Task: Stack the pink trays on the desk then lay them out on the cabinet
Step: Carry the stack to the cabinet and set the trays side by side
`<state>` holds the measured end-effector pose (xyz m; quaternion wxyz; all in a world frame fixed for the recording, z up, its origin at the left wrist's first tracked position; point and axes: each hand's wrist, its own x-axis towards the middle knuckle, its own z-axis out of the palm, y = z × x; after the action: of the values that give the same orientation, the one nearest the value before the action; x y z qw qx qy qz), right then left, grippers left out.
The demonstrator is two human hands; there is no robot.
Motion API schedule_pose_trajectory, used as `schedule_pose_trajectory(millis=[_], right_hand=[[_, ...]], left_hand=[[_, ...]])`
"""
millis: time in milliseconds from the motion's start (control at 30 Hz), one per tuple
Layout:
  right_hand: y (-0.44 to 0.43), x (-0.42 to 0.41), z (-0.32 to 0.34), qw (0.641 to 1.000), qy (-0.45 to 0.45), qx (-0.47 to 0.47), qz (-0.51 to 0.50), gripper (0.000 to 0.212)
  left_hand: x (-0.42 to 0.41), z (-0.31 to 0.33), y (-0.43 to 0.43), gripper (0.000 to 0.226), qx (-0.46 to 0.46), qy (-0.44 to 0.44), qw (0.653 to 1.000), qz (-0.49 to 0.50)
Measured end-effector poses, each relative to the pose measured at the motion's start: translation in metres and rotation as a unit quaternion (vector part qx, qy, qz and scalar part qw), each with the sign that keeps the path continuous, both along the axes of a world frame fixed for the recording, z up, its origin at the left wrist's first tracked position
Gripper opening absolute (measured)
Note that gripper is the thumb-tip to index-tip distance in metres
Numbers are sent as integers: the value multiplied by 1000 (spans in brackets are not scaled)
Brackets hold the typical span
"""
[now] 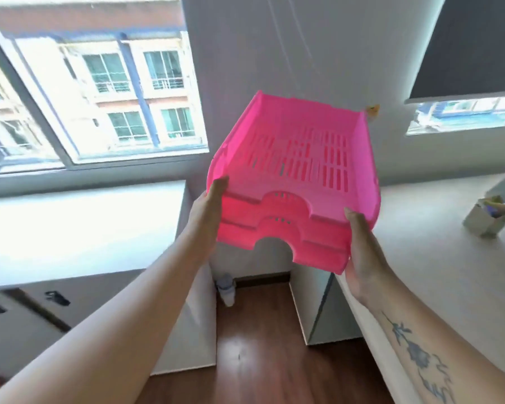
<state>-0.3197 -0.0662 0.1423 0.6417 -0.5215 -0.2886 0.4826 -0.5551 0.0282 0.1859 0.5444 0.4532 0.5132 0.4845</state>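
A stack of pink slotted trays, nested one inside another, hangs in the air between both my hands, over the gap between two pieces of furniture. My left hand grips the stack's left front corner. My right hand holds its right front corner from beneath and the side. The white cabinet top lies to the left under the window. The pale desk top lies to the right.
A small open box with papers stands on the desk at the far right. A white bin sits on the wooden floor in the gap below the trays. Dark handles show on the cabinet front.
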Motion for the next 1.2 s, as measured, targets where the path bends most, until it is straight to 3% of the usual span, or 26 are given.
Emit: schedule_pose_trajectory(millis=[233, 400, 533, 633, 900, 1100, 1200], right_hand=[[66, -173, 6, 986, 8, 32, 161, 64], [102, -288, -5, 965, 10, 57, 257, 49], [131, -374, -19, 955, -8, 37, 296, 68], [153, -428, -29, 950, -28, 13, 312, 62], [209, -494, -47, 951, -65, -58, 298, 58], [234, -508, -64, 949, -78, -88, 293, 46], [242, -506, -66, 945, -104, -99, 293, 54]], left_hand=[[-188, -2, -20, 64, 33, -21, 991, 124], [-303, -14, -27, 56, 20, -27, 981, 192], [-383, -29, -19, 47, 10, -44, 972, 231], [-430, -42, -9, 48, -4, -45, 966, 255], [-491, -80, 38, 66, -45, -64, 959, 273], [-503, -101, 60, 56, -67, -57, 959, 271], [-506, -103, 67, 51, -53, -41, 967, 247]])
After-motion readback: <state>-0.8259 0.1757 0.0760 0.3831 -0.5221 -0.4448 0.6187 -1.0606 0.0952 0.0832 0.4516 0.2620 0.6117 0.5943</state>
